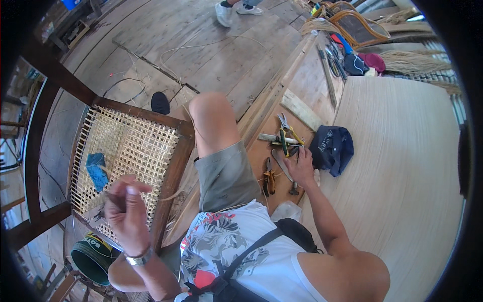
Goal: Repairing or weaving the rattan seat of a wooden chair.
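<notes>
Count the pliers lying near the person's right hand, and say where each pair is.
2: the yellow-handled pliers just beyond the right hand, and the orange-handled pliers to that hand's left, nearer the shorts. Others may be hidden beneath the hand.

A pale cane seat (143, 146), woven in an open lattice within a dark brown wooden chair frame (176, 166), shows at left of the picture; yellow-and-black pliers (285, 131), handles splayed, lie right of centre.

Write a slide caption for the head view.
Left hand over a woven cane seat bearing a small blue object, right hand beside yellow-handled pliers.
</notes>
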### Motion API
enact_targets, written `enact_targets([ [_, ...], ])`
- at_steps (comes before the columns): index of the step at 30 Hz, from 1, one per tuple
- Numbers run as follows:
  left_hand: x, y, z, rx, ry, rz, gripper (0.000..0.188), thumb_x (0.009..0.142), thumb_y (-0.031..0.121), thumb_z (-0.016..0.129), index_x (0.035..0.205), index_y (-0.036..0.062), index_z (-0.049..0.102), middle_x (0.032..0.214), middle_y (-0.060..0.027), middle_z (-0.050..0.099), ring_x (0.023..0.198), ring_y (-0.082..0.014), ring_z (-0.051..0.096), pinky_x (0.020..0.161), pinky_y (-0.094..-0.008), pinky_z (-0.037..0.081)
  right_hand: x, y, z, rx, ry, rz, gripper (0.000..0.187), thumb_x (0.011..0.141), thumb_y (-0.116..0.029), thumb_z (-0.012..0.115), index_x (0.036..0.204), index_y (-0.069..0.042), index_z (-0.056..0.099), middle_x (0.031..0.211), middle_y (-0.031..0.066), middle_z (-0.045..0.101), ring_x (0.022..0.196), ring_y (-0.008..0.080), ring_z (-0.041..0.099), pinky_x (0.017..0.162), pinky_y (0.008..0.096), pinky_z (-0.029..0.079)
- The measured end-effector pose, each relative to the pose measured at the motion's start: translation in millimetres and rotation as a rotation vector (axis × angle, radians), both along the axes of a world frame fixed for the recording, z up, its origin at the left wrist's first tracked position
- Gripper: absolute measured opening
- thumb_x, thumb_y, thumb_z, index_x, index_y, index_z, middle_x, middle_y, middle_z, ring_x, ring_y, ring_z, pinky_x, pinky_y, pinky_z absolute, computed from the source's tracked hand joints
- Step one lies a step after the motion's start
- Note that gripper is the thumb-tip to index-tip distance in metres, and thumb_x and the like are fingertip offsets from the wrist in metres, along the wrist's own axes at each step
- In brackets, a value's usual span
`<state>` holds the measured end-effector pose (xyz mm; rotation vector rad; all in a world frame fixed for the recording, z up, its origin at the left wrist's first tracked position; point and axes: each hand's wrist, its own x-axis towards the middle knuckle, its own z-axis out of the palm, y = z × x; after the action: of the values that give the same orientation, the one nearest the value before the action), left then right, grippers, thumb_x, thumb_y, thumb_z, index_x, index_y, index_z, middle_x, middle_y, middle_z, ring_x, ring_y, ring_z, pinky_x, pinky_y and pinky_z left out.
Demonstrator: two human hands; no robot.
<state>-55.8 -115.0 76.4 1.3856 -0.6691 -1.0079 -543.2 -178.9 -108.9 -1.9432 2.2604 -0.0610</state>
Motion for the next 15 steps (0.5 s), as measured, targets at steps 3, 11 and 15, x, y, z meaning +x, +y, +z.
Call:
enact_targets([
  [3,-30.6,-3.8,-11.6,0.001,-0.096,-0.127,0.019,0.096,0.012,0.064,0.113,0.0025,0.064,0.089,-0.0055,0.071,0.073,-0.0050,0.059,0.068,-0.0215,0.047,5.1,-40.0,-22.9,0.030,0.019,-0.022,0.097,0.078,-0.057,0.072,0.145,0.002,0.034,0.139,0.0292,0.042,0.128,0.0439,0.045,0.108,0.0479,0.039],
  [11,-37.1,20.8,-51.3,0.199,0.263,-0.153,0.020,0.092,0.007,0.068,0.112,0.0013,0.065,0.092,-0.0028,0.070,0.079,-0.0077,0.063,0.071,-0.0222,0.050,-23.2,-130.2,-31.1,0.414,0.048,0.099,0.098,0.058,-0.066,0.084,0.118,0.006,0.057,0.126,0.0241,0.057,0.116,0.0382,0.057,0.096,0.0433,0.048],
  [15,-29.5,36.1,-66.8,0.159,0.331,-0.058,0.021,0.093,0.009,0.067,0.112,0.0010,0.065,0.093,-0.0039,0.071,0.083,-0.0066,0.065,0.072,-0.0210,0.051,-15.4,-144.0,-25.4,0.444,0.021,0.117,0.092,0.055,-0.051,0.090,0.117,0.006,0.054,0.117,0.0250,0.059,0.111,0.0354,0.059,0.092,0.0429,0.048],
])
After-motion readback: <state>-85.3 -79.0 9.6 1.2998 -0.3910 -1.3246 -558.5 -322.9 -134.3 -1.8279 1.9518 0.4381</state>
